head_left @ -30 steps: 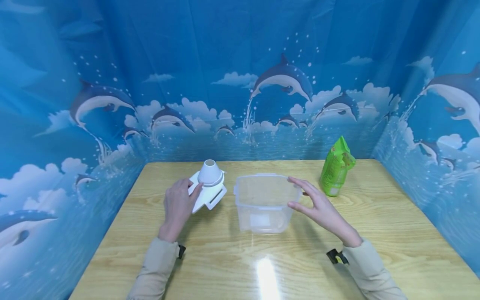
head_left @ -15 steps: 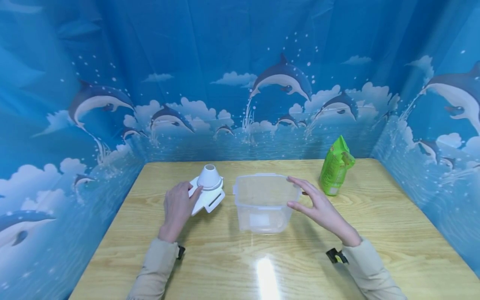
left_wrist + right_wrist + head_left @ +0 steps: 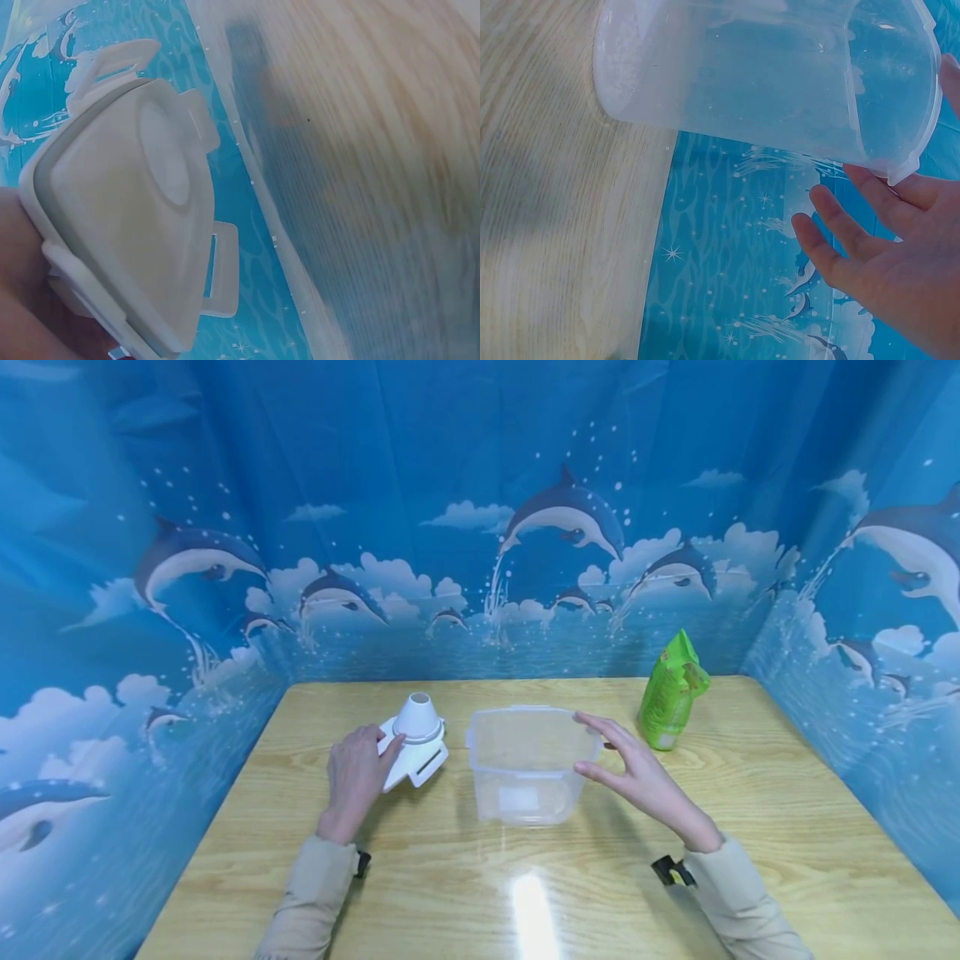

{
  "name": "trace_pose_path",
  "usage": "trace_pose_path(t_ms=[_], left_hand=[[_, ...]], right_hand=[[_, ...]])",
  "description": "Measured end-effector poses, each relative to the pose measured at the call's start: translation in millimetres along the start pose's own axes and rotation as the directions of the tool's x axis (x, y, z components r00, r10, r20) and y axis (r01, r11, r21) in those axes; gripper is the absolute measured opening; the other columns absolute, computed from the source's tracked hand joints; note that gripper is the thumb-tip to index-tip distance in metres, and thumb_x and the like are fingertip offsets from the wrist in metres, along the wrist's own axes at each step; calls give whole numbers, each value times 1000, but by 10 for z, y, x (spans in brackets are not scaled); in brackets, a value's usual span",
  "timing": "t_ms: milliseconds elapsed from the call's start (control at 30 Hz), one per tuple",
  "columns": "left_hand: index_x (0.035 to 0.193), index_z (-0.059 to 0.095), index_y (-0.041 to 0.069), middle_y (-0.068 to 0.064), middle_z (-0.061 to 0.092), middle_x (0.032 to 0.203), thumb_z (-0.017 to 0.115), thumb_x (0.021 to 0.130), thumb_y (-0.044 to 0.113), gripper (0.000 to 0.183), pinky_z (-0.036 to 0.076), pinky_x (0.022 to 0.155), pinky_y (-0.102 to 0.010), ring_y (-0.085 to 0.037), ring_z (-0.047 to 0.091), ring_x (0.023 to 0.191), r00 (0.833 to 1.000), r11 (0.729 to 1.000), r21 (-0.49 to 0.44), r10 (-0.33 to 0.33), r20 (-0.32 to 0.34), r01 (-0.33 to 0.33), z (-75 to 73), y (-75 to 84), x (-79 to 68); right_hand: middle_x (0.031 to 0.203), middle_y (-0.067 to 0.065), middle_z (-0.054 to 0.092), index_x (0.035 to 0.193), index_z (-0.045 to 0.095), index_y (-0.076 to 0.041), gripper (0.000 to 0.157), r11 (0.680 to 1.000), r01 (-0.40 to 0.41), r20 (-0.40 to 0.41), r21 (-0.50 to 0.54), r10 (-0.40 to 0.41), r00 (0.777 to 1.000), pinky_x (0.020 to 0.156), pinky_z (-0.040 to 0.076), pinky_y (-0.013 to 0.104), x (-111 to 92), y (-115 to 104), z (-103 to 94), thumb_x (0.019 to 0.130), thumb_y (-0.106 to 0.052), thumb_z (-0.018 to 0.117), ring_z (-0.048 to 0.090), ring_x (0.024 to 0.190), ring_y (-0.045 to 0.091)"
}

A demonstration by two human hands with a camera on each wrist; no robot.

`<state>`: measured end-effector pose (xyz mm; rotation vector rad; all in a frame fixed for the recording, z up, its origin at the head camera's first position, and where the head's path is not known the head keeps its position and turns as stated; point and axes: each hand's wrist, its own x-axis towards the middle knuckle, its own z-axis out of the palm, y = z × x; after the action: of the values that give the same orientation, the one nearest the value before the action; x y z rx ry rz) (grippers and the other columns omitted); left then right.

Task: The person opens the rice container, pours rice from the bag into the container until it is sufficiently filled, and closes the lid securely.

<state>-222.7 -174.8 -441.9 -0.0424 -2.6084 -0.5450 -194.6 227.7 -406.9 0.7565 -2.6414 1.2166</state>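
My left hand grips the edge of a white clip-on lid, raised and tilted over the left part of the table. A white cone-shaped spout stands on the lid's top. In the left wrist view the lid's underside shows, with side flaps and a round recess. A clear plastic container without a cover stands upright in the middle. At its right rim my right hand has its fingers spread and extended, fingertips right by the edge. The same hand appears next to the container wall in the right wrist view.
A green bag with its top folded stands at the back right of the wooden table. A blue dolphin-print curtain encloses the table at the back and both sides.
The lid with its cone has dropped slightly toward me in my left hand. My right hand and the container have stayed in place.
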Motion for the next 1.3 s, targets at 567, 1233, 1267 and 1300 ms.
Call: trace_pose_path(t_ms=[567,1233,1267,1300], left_hand=[[90,69,-2,-18,69,84,74,93,34,37,48,66,-49,-37,64,78,1000,1000,24,3,29,-4,38,-6,-11],[89,67,0,-13,64,81,75,91,34,35,49,64,-45,-30,60,75,988,999,16,-49,143,47,20,-16,-29],[89,67,0,-13,64,81,75,91,34,35,49,63,-45,-30,60,74,987,998,20,-56,151,53,15,-19,-34],[88,67,0,-13,64,81,75,91,34,35,49,63,-45,-30,60,75,986,998,22,-60,158,58,10,-20,-39]], right_hand=[[156,12,44,156,39,-10,69,1000,2,-3,-5,-2,1000,108,42,60,-5,-9,-10,96,-24,71,43,141,34],[156,13,43,156,38,-10,69,1000,-4,6,1,4,1000,109,40,60,0,7,-5,96,-25,70,42,141,35],[156,13,43,156,38,-10,69,1000,-6,7,2,6,1000,109,40,60,-1,6,-5,97,-25,70,42,141,35],[156,13,43,156,38,-10,69,1000,-5,9,1,5,1000,109,40,60,0,8,-3,97,-25,70,42,141,35]])
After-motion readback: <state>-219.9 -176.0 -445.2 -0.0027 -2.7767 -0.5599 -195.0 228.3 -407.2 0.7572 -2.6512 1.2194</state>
